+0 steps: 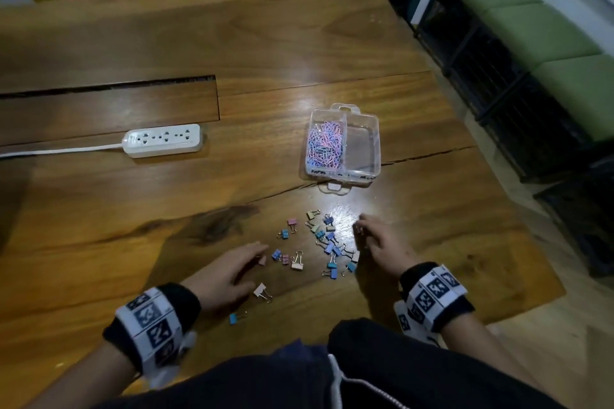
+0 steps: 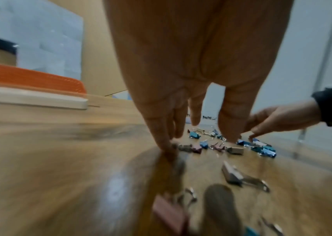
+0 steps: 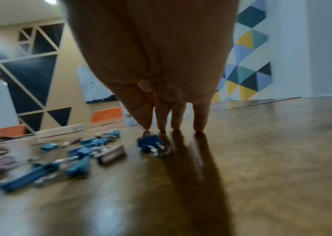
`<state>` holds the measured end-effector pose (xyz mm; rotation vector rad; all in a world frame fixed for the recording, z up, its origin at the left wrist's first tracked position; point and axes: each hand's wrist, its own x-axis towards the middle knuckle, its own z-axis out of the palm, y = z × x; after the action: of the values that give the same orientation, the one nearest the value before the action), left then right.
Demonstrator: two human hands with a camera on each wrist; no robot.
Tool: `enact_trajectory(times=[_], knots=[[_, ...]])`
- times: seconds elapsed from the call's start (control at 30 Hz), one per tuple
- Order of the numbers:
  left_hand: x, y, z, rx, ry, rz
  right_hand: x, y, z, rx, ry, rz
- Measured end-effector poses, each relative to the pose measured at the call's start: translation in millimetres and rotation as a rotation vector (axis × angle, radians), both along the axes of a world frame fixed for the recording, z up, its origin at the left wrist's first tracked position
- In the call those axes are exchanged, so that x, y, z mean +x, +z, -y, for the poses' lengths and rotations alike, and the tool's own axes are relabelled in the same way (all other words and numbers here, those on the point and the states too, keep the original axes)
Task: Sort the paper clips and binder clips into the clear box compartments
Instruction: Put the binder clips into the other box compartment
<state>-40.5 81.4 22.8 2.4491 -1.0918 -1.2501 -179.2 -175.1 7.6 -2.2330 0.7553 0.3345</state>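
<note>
**Binder clips loose on table; right compartment not yet filled**

Head view: clear box (image 1: 362, 173) lies well beyond both sets of fingers; its left compartment holds pastel wire paper clips (image 1: 325, 146), the right looks empty. Binder clips (image 1: 327, 242) are scattered between the hands on the glossy wooden table (image 1: 133, 209). Left hand (image 1: 232, 271) lies flat, fingers extended, probably to sweep clips together. Right hand (image 1: 382, 246) flanks the pile's far side.

Left wrist view: straight fingertips (image 2: 166, 147) touch the wood, a pink clip (image 2: 196, 149) just beyond them.

Right wrist view: fingers (image 3: 162, 118) point down, tips on the wood, a blue folded-metal clip (image 3: 149, 142) at the thumb; grasp cannot be judged.
</note>
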Motion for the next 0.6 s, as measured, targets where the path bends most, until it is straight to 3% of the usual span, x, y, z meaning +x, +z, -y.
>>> enact_trajectory(times=[0.13,0.27,0.37,0.6], knots=[[-9.4,0.6,-24.1,0.18,0.183,0.116,-15.3,4.7,-11.1,-0.074,-0.005,-0.004],[-29.9,-3.3,-24.5,0.181,0.381,0.011,-28.5,8.0,-15.6,-0.058,-0.121,-0.186],[-39.1,-9.0,-7.4,0.101,0.399,0.003,-25.2,1.4,-27.8,-0.041,-0.129,-0.198],[-36.9,-11.9,65.1,-0.053,0.345,0.057,10.5,-9.7,-55.4,-0.01,-0.049,0.028]])
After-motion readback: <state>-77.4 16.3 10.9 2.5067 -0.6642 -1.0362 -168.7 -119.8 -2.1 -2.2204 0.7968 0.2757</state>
